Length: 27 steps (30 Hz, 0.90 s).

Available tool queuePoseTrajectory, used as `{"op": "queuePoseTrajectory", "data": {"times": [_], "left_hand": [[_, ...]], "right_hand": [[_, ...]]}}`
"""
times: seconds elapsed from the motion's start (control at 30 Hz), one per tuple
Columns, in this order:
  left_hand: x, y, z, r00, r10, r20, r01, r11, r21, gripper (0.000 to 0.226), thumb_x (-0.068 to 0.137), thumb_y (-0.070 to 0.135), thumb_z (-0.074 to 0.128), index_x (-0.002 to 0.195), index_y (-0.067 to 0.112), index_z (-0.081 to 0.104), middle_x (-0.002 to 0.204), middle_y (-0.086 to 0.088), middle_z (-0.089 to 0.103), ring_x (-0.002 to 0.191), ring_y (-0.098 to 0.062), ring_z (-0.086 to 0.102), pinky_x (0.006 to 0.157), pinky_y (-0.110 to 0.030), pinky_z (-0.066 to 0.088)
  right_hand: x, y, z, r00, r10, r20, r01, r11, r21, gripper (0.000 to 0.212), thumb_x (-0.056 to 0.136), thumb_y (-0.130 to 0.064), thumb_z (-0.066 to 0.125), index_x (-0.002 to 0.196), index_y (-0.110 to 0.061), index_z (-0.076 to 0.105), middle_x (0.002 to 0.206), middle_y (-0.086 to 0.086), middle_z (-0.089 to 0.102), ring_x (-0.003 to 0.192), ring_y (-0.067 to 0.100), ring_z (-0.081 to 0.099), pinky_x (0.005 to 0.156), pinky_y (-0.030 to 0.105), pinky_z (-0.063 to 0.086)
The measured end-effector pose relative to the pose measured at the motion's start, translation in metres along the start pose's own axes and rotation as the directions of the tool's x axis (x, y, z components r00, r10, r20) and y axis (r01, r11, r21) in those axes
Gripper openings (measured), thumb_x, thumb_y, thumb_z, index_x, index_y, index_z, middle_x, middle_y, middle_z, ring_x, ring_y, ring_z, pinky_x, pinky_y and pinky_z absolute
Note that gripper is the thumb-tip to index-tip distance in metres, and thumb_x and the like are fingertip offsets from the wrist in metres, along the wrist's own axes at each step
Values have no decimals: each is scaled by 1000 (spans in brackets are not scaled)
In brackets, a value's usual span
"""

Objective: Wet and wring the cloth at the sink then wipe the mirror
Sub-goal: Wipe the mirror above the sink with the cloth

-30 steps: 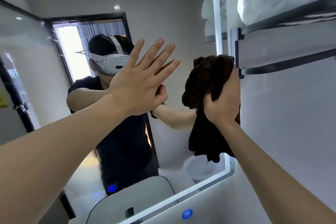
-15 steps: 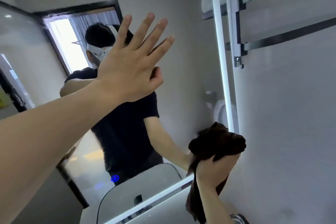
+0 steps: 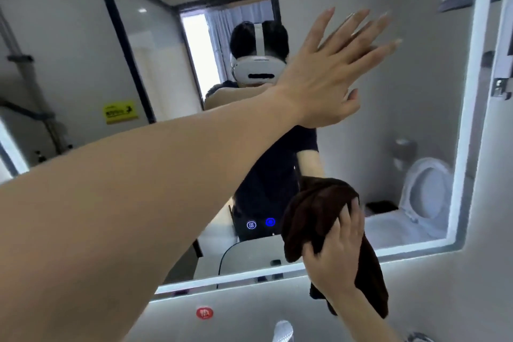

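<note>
Cloth (image 3: 319,211), dark and bunched, is gripped by the right hand (image 3: 337,251) and pressed near the mirror (image 3: 388,130) bottom edge. Left hand (image 3: 327,83) is spread flat higher up. Wiping is judged underway; wetting apparently done.

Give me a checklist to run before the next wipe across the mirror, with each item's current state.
1. Cloth gripped by right hand: ok.
2. Cloth against the mirror glass: ok, at the lower edge.
3. Left hand clear of the cloth: ok, spread higher up.
4. Left palm kept off the glass: cannot tell.
5. Cloth wet and wrung: cannot tell.
6. Cloth bunched neatly: not ok, a tail hangs below the frame.
</note>
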State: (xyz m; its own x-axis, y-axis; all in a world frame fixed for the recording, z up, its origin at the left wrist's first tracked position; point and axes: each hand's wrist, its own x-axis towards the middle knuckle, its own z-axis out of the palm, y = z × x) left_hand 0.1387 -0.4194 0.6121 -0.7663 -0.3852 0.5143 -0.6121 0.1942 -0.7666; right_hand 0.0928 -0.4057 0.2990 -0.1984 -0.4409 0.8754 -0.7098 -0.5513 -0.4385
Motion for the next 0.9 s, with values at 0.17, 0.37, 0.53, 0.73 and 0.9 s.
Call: {"op": "queuePoseTrajectory", "data": {"times": [0.17, 0.37, 0.53, 0.73, 0.9], "left_hand": [[-93, -44, -9, 995, -103, -4, 104, 995, 15, 74, 91, 35, 39, 162, 24, 22, 170, -14, 15, 156, -38, 10, 120, -67, 9], [-212, -78, 2, 967, -249, 47, 241, 962, 128, 74, 91, 33, 49, 161, 24, 26, 169, -16, 15, 154, -47, 9, 119, -71, 7], [-247, -101, 15, 963, -267, 23, 261, 953, 157, 68, 96, 33, 42, 161, 24, 23, 169, -14, 17, 154, -47, 13, 118, -73, 10], [-251, -107, 30, 969, -233, -77, 241, 961, 135, 72, 93, 34, 42, 161, 24, 23, 168, -14, 20, 153, -47, 17, 118, -73, 11], [-253, -109, 26, 966, -246, -75, 253, 962, 105, 72, 92, 34, 44, 161, 24, 24, 168, -12, 21, 153, -45, 17, 118, -72, 12]], "right_hand": [[-65, 9, 17, 985, -75, 154, 99, 983, -156, 56, 77, -26, 52, 118, 12, 60, 141, 23, 42, 142, 48, 28, 126, 52, 10], [-125, -25, 59, 900, -333, 280, 395, 895, -206, 46, 75, -27, 54, 114, -5, 61, 132, 20, 58, 153, 39, 14, 125, 54, 10], [-112, -97, 89, 802, -502, 325, 569, 806, -160, 49, 80, -24, 53, 128, -14, 53, 135, 9, 66, 145, 38, 33, 121, 53, 17], [-46, -160, 91, 921, -325, 214, 346, 935, -70, 68, 78, -26, 59, 141, -6, 41, 152, 11, 34, 150, 37, 26, 125, 54, 16], [0, -213, 98, 968, 242, -71, -225, 956, 188, 77, 73, -25, 51, 145, -7, 30, 159, 15, 29, 155, 36, 15, 127, 54, 11]]}}
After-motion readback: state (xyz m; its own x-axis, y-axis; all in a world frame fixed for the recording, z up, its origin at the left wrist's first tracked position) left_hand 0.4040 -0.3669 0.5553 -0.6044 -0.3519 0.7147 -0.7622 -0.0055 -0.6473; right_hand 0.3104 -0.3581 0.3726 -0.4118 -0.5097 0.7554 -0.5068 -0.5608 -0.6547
